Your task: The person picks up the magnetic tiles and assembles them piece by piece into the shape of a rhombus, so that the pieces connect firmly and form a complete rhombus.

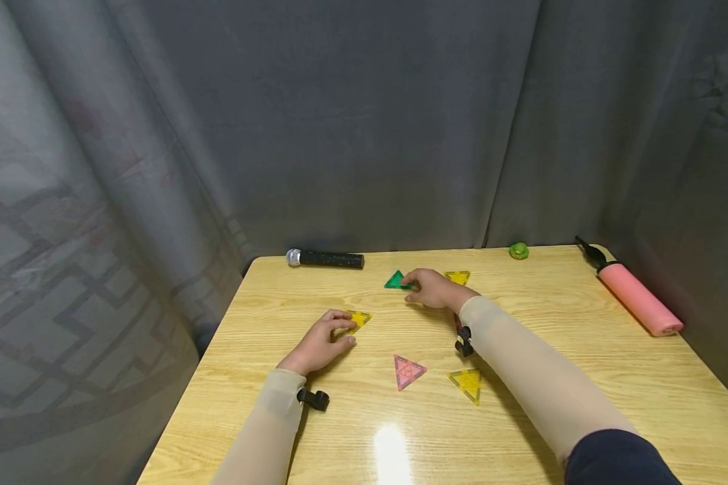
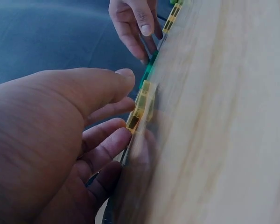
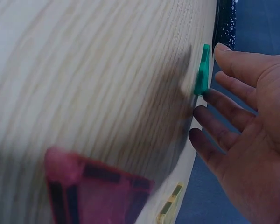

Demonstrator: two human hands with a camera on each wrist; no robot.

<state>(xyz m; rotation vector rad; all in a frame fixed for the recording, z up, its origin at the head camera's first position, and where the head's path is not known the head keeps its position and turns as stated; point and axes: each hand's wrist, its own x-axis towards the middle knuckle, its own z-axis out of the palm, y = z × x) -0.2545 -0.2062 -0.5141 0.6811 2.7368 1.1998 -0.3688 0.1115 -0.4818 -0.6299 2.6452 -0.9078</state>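
Note:
My left hand (image 1: 323, 342) reaches over the left part of the table, its fingertips touching a see-through yellow triangular tile (image 1: 360, 319). The left wrist view shows the thumb apart from that tile's edge (image 2: 139, 112). Farther back, my right hand (image 1: 432, 288) has its fingertips at a green triangular tile (image 1: 395, 280). In the right wrist view its fingers are spread and slightly bent, with one fingertip right at the green tile's edge (image 3: 203, 72). Under the right wrist lies a red tile (image 3: 100, 196), mostly hidden in the head view.
Nearer to me lie a pink triangular tile (image 1: 408, 372) and a yellow one (image 1: 468, 384). Another yellow tile (image 1: 459, 277) sits behind the right hand. Along the back are a black microphone (image 1: 332, 260) and a small green round object (image 1: 518, 250); a pink hand pump (image 1: 639, 298) lies at right.

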